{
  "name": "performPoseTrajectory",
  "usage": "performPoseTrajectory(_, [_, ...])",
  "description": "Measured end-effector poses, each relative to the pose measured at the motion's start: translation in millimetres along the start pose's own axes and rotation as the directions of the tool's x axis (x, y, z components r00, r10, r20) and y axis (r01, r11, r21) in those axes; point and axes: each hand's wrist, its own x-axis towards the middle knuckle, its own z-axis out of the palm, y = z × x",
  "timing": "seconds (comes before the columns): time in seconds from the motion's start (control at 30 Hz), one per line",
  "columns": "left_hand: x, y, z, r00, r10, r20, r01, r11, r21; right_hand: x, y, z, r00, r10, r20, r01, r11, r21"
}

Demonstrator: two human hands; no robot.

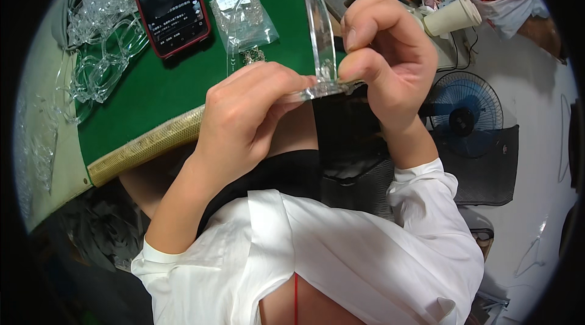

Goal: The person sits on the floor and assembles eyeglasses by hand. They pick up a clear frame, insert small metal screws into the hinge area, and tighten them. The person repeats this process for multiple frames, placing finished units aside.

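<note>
My left hand point(250, 112) and my right hand point(384, 57) both hold a clear plastic piece point(322, 26), a curved transparent strip that stands upright from a flat base. The left fingers pinch the base from the left. My right thumb and forefinger pinch the base's right end at a small metal part I cannot make out. The piece is raised above the near edge of a green mat point(164, 93). A small clear plastic bag point(244, 17) lies on the mat just behind my left hand.
A phone in a red case point(173, 14) lies on the mat at the back. Several clear plastic pieces point(97, 51) are heaped at the mat's left. A paper cup point(452, 15) and clutter sit at the back right. A blue fan point(466, 112) stands on the floor at right.
</note>
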Motion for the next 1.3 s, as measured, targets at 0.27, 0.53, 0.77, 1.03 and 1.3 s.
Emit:
performPoseTrajectory(0.27, [32, -11, 20, 0.970, 0.160, -0.183, -0.135, 0.981, 0.142, -5, -6, 0, 0.946, 0.321, -0.043, -0.299, 0.917, 0.265])
performPoseTrajectory(0.53, [87, -19, 38, 0.985, 0.170, 0.011, -0.144, 0.795, 0.590, 9, 11, -59, 0.902, 0.422, -0.093, -0.412, 0.905, 0.109])
performPoseTrajectory(0.77, [135, -29, 63, 0.978, 0.210, -0.007, -0.170, 0.808, 0.563, 19, 45, -85, 0.898, 0.105, -0.427, -0.130, 0.991, -0.030])
performPoseTrajectory(1.03, [168, -30, 80, 0.978, 0.205, -0.039, -0.149, 0.817, 0.557, 32, 55, -112, 0.859, 0.113, -0.500, -0.127, 0.992, 0.006])
performPoseTrajectory(1.3, [179, -34, 97, 0.985, 0.157, -0.065, -0.092, 0.816, 0.571, 28, 79, -130, 0.854, 0.049, -0.518, -0.100, 0.993, -0.070])
